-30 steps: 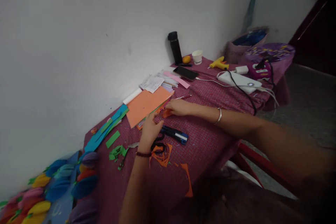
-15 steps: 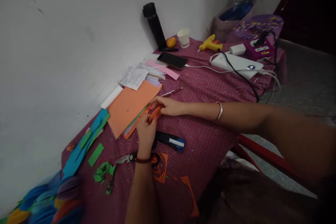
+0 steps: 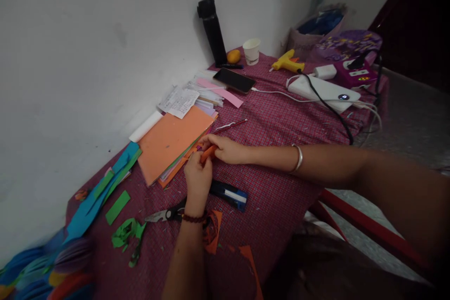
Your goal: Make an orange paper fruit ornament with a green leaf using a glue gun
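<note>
Both hands meet over the red checked tablecloth (image 3: 277, 197), pinching a small folded orange paper piece (image 3: 208, 153). My left hand (image 3: 197, 179) grips its near end; a dark bead bracelet is on that wrist. My right hand (image 3: 225, 148), with a silver bangle on the wrist, closes on the far end. A stack of coloured paper sheets with an orange sheet on top (image 3: 172, 142) lies just beyond the hands. Scissors (image 3: 168, 214) lie under my left wrist. A blue stapler (image 3: 228, 193) sits beside my left hand.
Orange scraps (image 3: 215, 229), green scraps (image 3: 124, 234) and blue and green strips (image 3: 101, 187) litter the left. Farther back stand a black flask (image 3: 214, 33), a paper cup (image 3: 252, 50), a phone (image 3: 235, 79), a yellow glue gun (image 3: 287, 62) and a white power bank (image 3: 323, 91) with cables. A white wall runs along the left.
My hands have come together and lifted the orange piece off the cloth, folding it between them. The view shifted a little, bringing the scissors into sight.
</note>
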`<state>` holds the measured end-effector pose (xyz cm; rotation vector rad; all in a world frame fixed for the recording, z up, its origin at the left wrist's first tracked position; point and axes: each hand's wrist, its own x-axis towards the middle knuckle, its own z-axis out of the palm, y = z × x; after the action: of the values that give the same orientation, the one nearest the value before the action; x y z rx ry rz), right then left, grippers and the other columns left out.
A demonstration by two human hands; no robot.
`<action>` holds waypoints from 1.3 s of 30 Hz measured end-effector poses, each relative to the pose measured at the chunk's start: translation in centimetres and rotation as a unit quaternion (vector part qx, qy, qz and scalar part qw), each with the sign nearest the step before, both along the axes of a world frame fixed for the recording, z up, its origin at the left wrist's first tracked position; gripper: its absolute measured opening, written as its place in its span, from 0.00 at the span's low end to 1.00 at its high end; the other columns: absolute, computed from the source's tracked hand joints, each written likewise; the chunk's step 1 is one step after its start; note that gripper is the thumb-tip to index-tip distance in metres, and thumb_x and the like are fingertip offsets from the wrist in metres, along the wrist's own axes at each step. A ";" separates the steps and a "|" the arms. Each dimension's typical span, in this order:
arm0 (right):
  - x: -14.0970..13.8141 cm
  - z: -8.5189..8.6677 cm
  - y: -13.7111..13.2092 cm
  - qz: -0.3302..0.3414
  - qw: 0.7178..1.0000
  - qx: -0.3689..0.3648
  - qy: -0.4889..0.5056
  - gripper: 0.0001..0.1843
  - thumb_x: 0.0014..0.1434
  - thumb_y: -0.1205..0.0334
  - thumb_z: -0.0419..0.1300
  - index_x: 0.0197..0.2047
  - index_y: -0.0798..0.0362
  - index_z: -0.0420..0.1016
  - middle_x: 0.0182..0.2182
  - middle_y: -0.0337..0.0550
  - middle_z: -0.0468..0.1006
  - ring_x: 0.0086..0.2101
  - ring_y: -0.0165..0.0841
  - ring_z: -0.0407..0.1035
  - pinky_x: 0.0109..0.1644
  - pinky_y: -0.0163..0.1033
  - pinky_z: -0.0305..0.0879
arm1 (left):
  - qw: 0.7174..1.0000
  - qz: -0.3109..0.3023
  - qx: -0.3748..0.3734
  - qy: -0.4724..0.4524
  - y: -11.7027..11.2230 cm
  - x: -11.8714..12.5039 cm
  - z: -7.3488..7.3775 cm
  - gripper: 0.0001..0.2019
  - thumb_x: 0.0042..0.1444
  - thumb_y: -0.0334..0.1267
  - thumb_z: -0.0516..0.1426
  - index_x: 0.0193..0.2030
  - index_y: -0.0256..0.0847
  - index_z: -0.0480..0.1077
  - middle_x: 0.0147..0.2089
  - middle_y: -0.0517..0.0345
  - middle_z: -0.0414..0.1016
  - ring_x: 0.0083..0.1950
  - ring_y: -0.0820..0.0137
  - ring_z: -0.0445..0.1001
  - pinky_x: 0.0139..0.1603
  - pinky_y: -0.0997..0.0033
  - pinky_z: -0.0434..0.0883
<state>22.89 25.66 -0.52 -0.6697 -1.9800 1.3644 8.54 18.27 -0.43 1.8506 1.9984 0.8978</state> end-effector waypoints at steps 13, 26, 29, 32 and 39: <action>0.4 0.9 0.3 -0.031 0.999 0.025 0.003 0.15 0.55 0.75 0.56 0.47 0.59 0.68 0.45 0.50 0.76 0.44 0.36 0.72 0.51 0.44 0.68 | 0.988 -0.021 -0.026 -0.148 -0.8 0.4 2.8 0.04 0.56 0.37 0.55 0.31 0.41 0.69 0.27 0.60 0.67 0.28 0.70 0.65 0.31 0.71 0.62; 0.8 4.7 -1.8 -0.017 0.977 -0.135 0.163 0.11 0.52 0.63 0.64 0.35 0.56 0.66 0.30 0.37 0.70 0.30 0.28 0.66 0.35 0.35 0.65 | 0.843 -0.019 -0.050 -0.536 -1.8 2.8 5.8 0.14 0.42 0.41 0.68 0.34 0.39 0.74 0.29 0.63 0.72 0.27 0.77 0.66 0.27 0.77 0.64; 0.6 6.3 -2.9 -0.040 0.992 -0.044 0.109 0.08 0.52 0.64 0.61 0.31 0.55 0.63 0.26 0.34 0.65 0.27 0.26 0.61 0.30 0.33 0.57 | 0.862 -0.032 -0.046 -0.504 -3.6 2.0 7.0 0.12 0.47 0.41 0.66 0.38 0.40 0.75 0.33 0.61 0.74 0.31 0.76 0.69 0.31 0.76 0.66; 0.1 7.9 -4.8 -0.046 0.995 0.080 0.035 0.08 0.51 0.65 0.60 0.27 0.54 0.62 0.24 0.33 0.63 0.26 0.25 0.58 0.28 0.33 0.50 | 0.909 -0.016 0.013 -0.416 -6.7 1.0 8.1 0.10 0.53 0.41 0.63 0.41 0.40 0.75 0.38 0.59 0.76 0.36 0.74 0.71 0.37 0.75 0.68; -2.9 8.6 -9.7 0.101 0.995 -0.002 0.022 0.10 0.51 0.63 0.61 0.36 0.57 0.68 0.31 0.38 0.71 0.30 0.28 0.64 0.33 0.33 0.59 | 0.909 0.052 0.106 -0.401 -13.5 -1.5 7.1 0.10 0.57 0.45 0.62 0.34 0.40 0.75 0.33 0.60 0.76 0.35 0.74 0.71 0.38 0.76 0.68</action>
<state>20.03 15.98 8.11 -0.4472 -2.0545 1.4881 7.07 4.74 6.62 1.1464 1.5079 1.6262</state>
